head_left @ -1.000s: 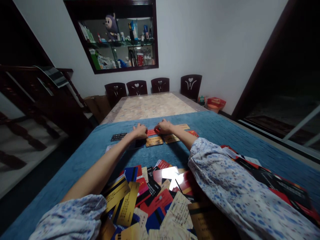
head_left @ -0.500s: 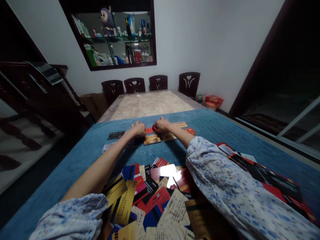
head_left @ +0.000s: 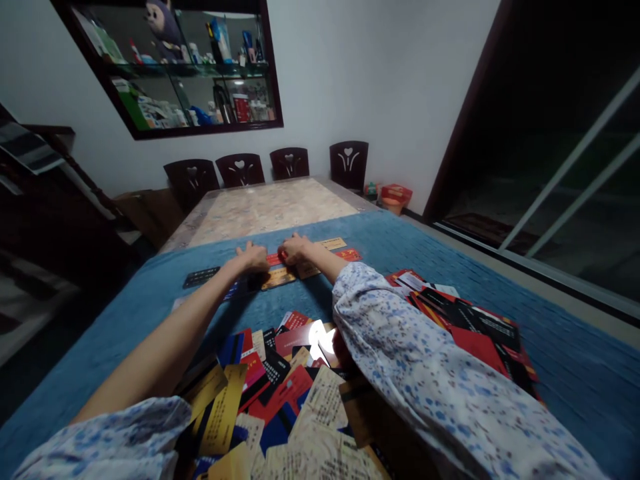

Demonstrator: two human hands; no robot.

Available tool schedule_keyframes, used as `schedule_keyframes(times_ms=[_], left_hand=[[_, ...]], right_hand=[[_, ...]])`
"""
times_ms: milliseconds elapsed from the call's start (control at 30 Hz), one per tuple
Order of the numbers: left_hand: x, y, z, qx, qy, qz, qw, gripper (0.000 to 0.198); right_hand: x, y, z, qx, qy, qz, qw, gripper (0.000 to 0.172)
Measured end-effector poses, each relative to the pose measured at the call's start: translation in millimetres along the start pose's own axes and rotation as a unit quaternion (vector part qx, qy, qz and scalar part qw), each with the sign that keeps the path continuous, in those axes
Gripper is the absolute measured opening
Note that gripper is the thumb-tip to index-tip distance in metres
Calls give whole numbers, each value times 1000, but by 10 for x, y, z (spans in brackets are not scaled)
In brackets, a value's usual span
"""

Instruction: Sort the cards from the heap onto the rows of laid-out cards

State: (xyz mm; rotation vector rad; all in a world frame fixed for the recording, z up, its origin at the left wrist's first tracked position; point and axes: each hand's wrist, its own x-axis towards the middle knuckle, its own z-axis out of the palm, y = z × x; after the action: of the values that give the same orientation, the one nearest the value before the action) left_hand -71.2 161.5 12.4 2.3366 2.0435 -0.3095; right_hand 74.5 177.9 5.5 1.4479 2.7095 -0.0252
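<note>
At the far part of the blue cloth (head_left: 165, 280), a red card (head_left: 274, 259) lies between my hands. My left hand (head_left: 253, 257) is at its left end with fingers curled down, the fingertips partly hidden. At the right end, the bent fingers of my right hand (head_left: 295, 249) close on the card's edge. Just nearer to me lies a gold card (head_left: 278, 278), with another gold card (head_left: 308, 269) under my right wrist. A black card (head_left: 201, 277) is off to the left. Beyond my right wrist are a pale gold card (head_left: 331, 244) and a red patterned card (head_left: 349, 255).
A loose heap of mixed cards (head_left: 280, 393) spreads between my forearms. Another pile of red and black cards (head_left: 470, 327) lies right of my right sleeve. Beyond the cloth is the bare tabletop (head_left: 260, 208), with dark chairs (head_left: 240, 170) behind it.
The camera view has swung to the right, so everything sits further left and more of the right-hand card pile shows. Both hands stay at the red card with little visible movement.
</note>
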Motion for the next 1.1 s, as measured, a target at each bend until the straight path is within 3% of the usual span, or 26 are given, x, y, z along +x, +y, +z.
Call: schedule_keyframes(times_ms=[233,533,833,1100], left_hand=[[-2,-34,-62,26,-10,-11,1000,33],[-86,47,-79,29,65,28,997,47],[-331,327,-103,-10,147,98,984,40],[-600,795,-70,-18,181,175,968,42]], right_hand=[[-200,85,-128,-11,23,-3,1000,45],[-633,485,-218,-14,30,26,999,46],[-1153,733,-247,-22,47,51,997,34],[-1694,864,-185,-20,50,61,997,30]])
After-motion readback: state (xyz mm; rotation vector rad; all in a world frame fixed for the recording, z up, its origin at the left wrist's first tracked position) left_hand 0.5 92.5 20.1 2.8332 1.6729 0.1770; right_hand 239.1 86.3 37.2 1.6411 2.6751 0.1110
